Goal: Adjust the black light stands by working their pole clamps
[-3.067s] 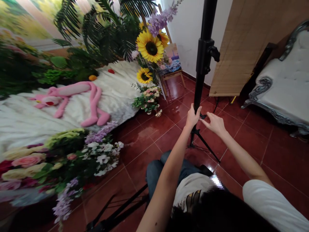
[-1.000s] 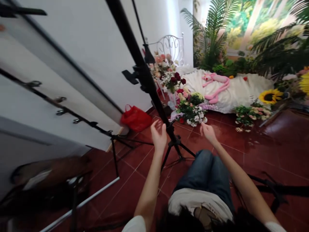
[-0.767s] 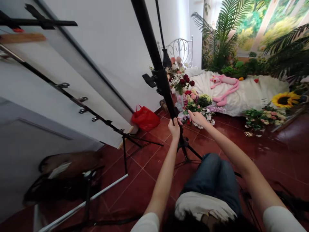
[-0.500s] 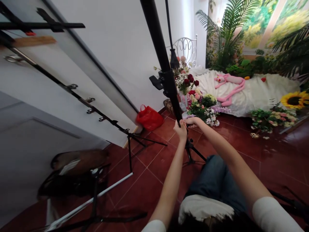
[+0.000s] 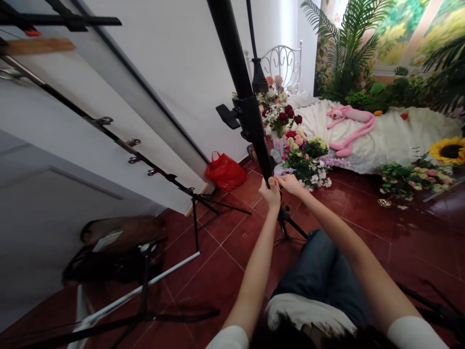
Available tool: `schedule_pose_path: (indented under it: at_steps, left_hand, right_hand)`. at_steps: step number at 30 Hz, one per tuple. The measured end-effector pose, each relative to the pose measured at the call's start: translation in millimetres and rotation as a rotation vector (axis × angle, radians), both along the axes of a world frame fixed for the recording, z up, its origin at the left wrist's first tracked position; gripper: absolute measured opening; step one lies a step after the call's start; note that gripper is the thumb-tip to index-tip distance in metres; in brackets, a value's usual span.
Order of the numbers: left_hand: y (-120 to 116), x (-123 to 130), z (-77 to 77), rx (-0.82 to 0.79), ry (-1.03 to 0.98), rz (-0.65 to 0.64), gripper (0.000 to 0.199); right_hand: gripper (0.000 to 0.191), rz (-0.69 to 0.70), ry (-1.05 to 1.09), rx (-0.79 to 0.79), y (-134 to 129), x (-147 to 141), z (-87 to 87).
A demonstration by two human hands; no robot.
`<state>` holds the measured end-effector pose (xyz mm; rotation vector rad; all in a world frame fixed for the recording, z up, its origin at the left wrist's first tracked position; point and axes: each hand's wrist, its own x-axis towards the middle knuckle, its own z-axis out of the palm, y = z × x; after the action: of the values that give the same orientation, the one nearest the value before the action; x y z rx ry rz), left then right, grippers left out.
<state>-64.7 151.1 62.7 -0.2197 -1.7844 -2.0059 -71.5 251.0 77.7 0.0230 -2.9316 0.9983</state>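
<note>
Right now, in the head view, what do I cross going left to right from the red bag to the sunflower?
Red plastic bag → left hand on the black stand pole → right hand → bunch of roses and white flowers → pink plush toy → sunflower

You are looking forward and down through your head camera, from just above your hair (image 5: 286, 337) and lap (image 5: 319, 276). You are facing the stand (image 5: 250, 121) close by, with the flowers (image 5: 305, 157) and white bedding (image 5: 385, 138) farther off.
</note>
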Motion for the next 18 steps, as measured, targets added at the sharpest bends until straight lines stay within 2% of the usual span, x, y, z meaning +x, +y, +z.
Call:
schedule_pose_path:
  at_steps: [3,6,9,14,18]
  left_hand:
    - [0,0,1.3,0.007,0.0,0.005,0.068]
    - [1,0,2.1,0.002,0.002,0.009,0.068]
    - [2,0,2.5,0.011,0.005,0.007,0.067]
    - [2,1,2.4,0.016,0.0,-0.002,0.067]
    - [1,1,0.2,-0.004,-0.007,0.002,0.066]
  right_hand:
    - [0.055,-0.051,0.132,-0.126,-2,7,-12.3]
    - [0.055,-0.041,0.093,-0.108,-1,8,-11.8]
    - [0.054,-0.072,-0.048,0.021,2,8,2.8]
    - [0.056,-0.206,-0.318,0.327,-2,3,41.6]
    - [0.052,-0.15,-0.6,0.296,-9,-7,61.4]
